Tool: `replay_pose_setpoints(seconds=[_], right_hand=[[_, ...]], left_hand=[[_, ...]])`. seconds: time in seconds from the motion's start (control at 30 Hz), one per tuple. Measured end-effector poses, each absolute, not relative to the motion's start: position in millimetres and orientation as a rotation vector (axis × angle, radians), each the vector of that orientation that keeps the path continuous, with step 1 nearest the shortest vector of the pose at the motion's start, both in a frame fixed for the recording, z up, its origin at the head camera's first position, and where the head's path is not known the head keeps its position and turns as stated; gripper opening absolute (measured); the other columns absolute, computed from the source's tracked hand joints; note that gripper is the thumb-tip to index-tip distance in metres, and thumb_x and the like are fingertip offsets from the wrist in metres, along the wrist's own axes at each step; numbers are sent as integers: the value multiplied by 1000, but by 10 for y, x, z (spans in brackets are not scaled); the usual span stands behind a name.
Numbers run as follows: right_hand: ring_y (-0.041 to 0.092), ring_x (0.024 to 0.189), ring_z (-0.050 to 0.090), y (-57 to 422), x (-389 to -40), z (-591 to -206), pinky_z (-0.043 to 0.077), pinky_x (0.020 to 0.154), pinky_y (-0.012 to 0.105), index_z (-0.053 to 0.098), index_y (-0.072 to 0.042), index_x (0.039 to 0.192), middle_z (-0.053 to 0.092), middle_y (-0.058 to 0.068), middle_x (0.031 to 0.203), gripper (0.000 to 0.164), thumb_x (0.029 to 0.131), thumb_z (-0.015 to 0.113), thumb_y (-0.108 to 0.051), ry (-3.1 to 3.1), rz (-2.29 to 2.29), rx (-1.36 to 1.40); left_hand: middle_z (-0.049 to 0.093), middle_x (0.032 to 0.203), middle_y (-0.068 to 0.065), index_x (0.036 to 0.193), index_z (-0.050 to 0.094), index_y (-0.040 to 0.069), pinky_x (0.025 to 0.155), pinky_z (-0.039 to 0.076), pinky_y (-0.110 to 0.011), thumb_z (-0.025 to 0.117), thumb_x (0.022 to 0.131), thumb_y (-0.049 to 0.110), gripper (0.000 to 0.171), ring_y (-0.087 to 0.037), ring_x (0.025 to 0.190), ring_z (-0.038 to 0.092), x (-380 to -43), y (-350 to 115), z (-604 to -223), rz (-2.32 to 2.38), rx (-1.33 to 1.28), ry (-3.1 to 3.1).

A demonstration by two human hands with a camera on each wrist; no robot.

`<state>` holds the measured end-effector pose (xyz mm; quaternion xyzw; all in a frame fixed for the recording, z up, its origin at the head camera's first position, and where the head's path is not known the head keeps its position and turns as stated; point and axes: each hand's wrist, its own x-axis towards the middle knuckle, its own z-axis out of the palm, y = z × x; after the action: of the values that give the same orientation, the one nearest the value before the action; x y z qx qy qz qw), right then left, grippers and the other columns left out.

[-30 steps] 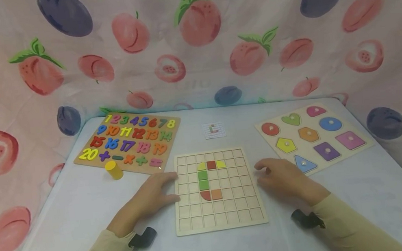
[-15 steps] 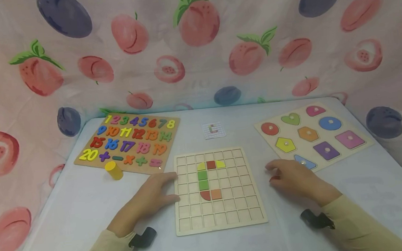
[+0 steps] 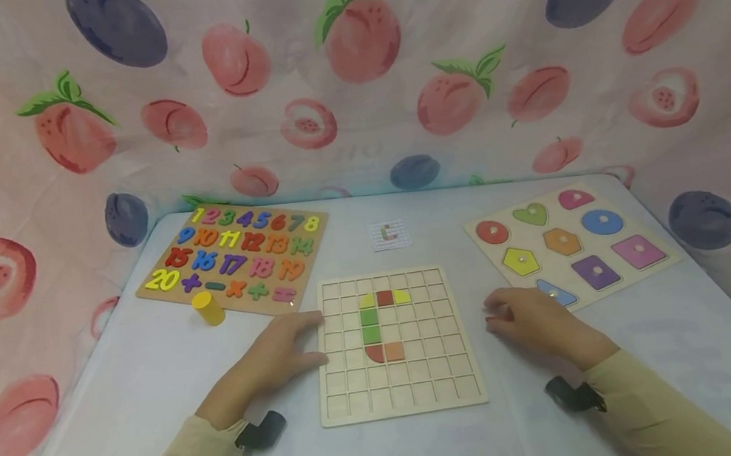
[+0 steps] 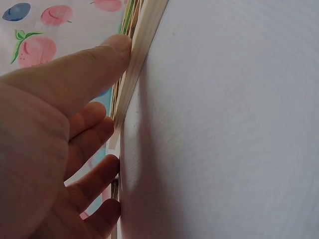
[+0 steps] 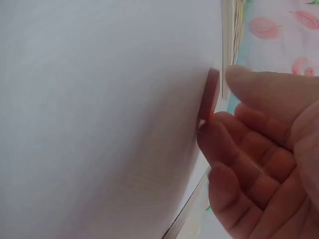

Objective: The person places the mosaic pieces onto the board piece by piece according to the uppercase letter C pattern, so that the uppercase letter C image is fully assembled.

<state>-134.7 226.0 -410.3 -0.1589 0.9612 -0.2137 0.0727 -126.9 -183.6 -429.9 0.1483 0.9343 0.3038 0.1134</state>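
Observation:
A pale wooden grid board (image 3: 425,375) lies in the middle of the table. Set in its cells are two yellow curved pieces, a dark red square (image 3: 384,298), two green squares (image 3: 371,326), a red rounded-corner piece (image 3: 375,354) and an orange square (image 3: 395,351). My left hand (image 3: 279,356) rests at the board's left edge, fingers spread; in the left wrist view the thumb (image 4: 117,47) touches its side. To the right of the board, my right hand (image 3: 536,321) pinches a thin red tile (image 5: 209,94) close over the table, its face mostly hidden.
Behind the board lies a small paper card (image 3: 390,235) with a coloured pattern. A number puzzle board (image 3: 245,226) sits at the back left, a yellow cylinder (image 3: 208,308) at its front edge. A shape puzzle board (image 3: 618,276) lies right, its front corner behind my right hand.
My right hand has moved a little to the right, away from the board, with the red tile. The left hand and the pieces on the board stay in place.

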Motion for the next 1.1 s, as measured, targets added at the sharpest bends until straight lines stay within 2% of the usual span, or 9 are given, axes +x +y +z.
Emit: replay_pose_setpoints(seconds=[0.23, 0.47, 0.8, 1.0, 1.1], right_hand=[[22, 90, 67, 2232, -1324, -4056, 59, 80, 43, 71, -10, 115, 72, 5, 106, 27, 88, 74, -12, 2805, -687, -445], [24, 95, 65, 2172, -1318, -4049, 57, 85, 47, 72, -17, 112, 71, 3, 108, 24, 91, 69, -8, 2774, -649, -502], [19, 89, 61, 2096, -1360, -4084, 56, 83, 42, 71, -11, 111, 69, 0, 101, 22, 89, 73, -12, 2793, -624, -464], [27, 102, 63, 2073, -1384, -4105, 52, 95, 50, 71, -6, 108, 70, 5, 104, 23, 86, 76, -10, 2853, -579, -632], [28, 104, 64, 2056, -1394, -4110, 52, 95, 50, 72, -7, 104, 71, 3, 102, 18, 87, 75, -9, 2853, -569, -681]], left_hand=[[54, 144, -7, 141, 57, 10, 113, 34, -51, 81, 86, 26, 63, -31, 137, 43, -1271, -1834, -4293, 886, 435, 2742], [54, 144, -8, 141, 57, 10, 113, 34, -52, 81, 86, 26, 62, -31, 137, 43, -1273, -1833, -4296, 882, 432, 2745], [54, 144, -7, 141, 57, 11, 113, 35, -51, 81, 86, 27, 62, -31, 137, 43, -1272, -1830, -4300, 875, 436, 2745], [54, 144, -6, 142, 57, 11, 113, 34, -51, 81, 86, 28, 62, -31, 137, 43, -1271, -1834, -4297, 872, 437, 2743], [54, 144, -7, 141, 57, 11, 113, 34, -52, 81, 86, 28, 62, -31, 137, 43, -1270, -1834, -4294, 875, 436, 2741]])
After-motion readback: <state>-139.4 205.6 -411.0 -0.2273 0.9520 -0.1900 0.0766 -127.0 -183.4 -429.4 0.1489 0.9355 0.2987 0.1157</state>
